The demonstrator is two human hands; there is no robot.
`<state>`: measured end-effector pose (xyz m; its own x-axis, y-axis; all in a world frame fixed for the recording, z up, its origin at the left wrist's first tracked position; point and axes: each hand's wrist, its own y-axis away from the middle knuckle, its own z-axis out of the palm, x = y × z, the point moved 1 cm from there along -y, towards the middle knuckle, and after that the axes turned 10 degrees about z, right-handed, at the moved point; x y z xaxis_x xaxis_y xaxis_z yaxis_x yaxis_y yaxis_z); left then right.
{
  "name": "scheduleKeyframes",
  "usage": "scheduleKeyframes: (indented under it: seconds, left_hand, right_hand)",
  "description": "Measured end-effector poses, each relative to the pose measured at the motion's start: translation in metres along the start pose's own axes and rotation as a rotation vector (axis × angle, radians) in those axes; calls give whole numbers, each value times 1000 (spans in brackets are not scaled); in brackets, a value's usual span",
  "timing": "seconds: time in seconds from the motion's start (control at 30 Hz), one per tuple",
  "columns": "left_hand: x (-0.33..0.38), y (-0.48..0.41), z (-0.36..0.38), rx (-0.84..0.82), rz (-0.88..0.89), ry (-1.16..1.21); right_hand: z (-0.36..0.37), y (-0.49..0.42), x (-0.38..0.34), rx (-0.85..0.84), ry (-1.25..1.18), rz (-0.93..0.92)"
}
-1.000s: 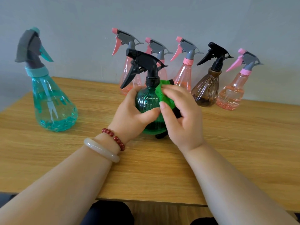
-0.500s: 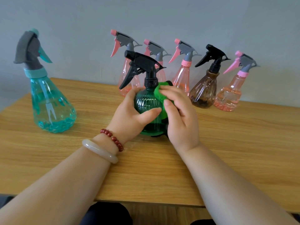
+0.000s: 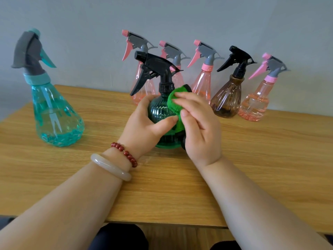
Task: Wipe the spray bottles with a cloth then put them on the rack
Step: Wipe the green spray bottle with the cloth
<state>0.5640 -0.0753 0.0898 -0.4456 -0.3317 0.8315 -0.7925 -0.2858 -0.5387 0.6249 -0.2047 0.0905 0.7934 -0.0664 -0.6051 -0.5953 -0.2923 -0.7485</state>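
Now, left hand point(image 3: 144, 124) curled around green bottle point(image 3: 158, 112); right hand point(image 3: 201, 130) (apparently pinching) on cloth point(image 3: 173, 102).

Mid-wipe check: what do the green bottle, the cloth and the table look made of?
Green bottle: probably tinted see-through plastic, glossy and ribbed, with highlights on the ridges. Cloth: soft fuzzy fabric, perhaps microfibre, matte, bunched under the right hand. Table: wood or wood-look laminate, which I cannot tell; grain lines, smooth low sheen.

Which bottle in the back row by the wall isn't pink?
The brown bottle, second from the right, with the black sprayer. The four pink bottles beside it have grey sprayers.
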Motion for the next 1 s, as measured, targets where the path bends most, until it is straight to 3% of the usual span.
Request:
scheduleKeyframes:
  seconds: [0.17, 0.23, 0.33, 0.4, 0.7, 1.0]
  left_hand:
    - [1, 2, 0, -32, 8, 61]
    - [0, 2, 1, -29, -2, 79]
    - [-1, -1, 2, 2, -9, 75]
    - [-3, -3, 1, 7, -13, 61]
    - [-2, 0, 0, -11, 3, 136]
    - [-4, -3, 1, 1, -39, 199]
  right_hand:
    - [0, -8, 5, -18, -220, 423]
    - [-2, -4, 3, -51, -234, 361]
    - [-3, 1, -3, -39, -122, 77]
    - [2, 2, -2, -47, -64, -14]
    - [1, -3, 1, -76, -252, 369]
    - [3, -1, -1, 48, -91, 234]
